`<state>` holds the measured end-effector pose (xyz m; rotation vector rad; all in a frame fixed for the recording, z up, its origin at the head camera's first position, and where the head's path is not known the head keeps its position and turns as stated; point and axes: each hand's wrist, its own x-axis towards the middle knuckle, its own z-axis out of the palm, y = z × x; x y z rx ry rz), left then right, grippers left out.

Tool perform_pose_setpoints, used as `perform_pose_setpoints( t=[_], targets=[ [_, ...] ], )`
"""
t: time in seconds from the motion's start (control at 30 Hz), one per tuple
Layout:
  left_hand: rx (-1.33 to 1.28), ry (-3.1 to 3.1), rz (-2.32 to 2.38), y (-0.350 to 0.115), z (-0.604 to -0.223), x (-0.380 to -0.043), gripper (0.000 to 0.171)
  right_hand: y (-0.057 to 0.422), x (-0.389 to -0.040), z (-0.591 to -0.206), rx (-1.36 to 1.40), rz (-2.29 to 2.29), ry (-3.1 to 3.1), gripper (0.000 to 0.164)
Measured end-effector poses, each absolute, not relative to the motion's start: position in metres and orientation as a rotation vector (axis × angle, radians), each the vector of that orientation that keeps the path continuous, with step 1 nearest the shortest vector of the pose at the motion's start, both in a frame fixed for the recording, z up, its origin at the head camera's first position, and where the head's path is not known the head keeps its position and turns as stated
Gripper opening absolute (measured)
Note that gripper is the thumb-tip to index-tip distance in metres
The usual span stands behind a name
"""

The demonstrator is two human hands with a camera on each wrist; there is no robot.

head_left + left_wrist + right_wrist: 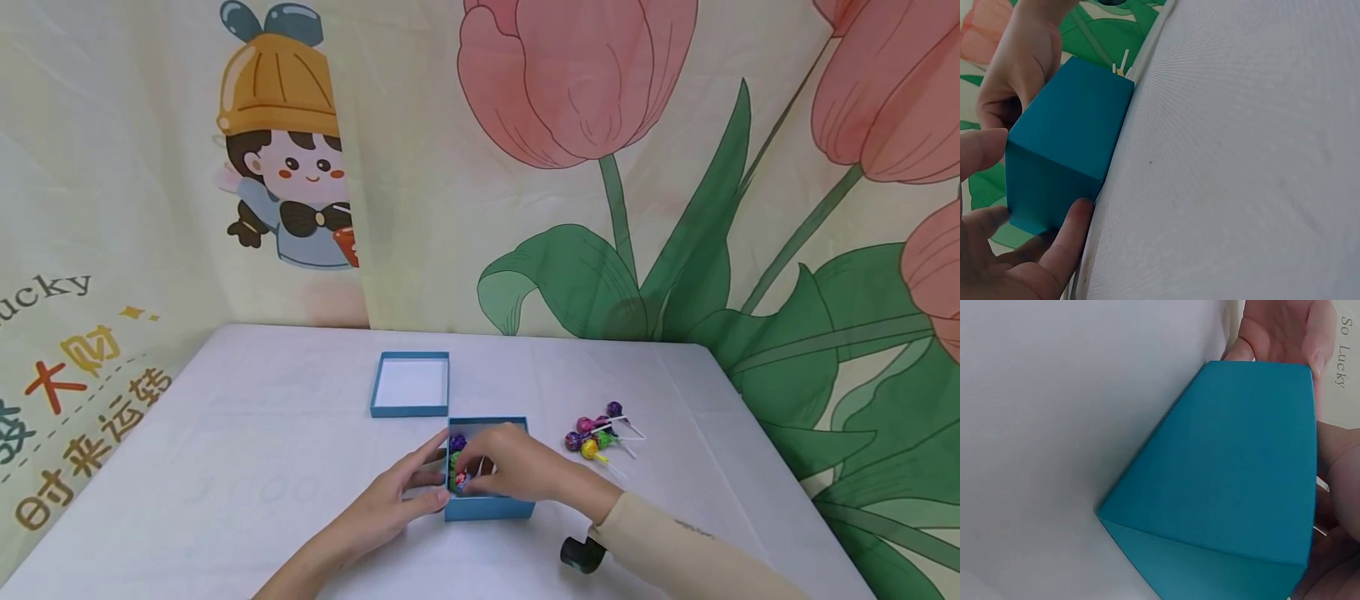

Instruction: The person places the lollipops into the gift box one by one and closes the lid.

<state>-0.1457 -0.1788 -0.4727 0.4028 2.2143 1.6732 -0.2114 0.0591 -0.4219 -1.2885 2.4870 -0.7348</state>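
head view shows two hands (393, 504) (517, 462) at one box (489, 509).

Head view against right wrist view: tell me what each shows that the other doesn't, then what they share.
Only the head view: the lid, the loose pile of lollipops, the candy inside the box, the cartoon figure and the tulips.

Only the right wrist view: the word "So" before "Lucky", and the box's outer right end.

Both: the blue box, the white tablecloth, the left hand touching the box, and the right hand.
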Motion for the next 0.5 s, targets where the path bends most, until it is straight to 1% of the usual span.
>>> perform_pose_setpoints(
  t=[0.13,0.5],
  targets=[
    [0.411,2.218,1.671,-0.1790,-0.4730,-0.1457,0.078,0.0566,-0.2128,-0.4255,-1.313,-0.714,2.474,0.014],
    [0.405,2.224,1.673,-0.1778,-0.4725,-0.1470,0.078,0.0550,-0.2163,-0.4305,-1.326,-0.680,2.432,0.018]
  ],
)
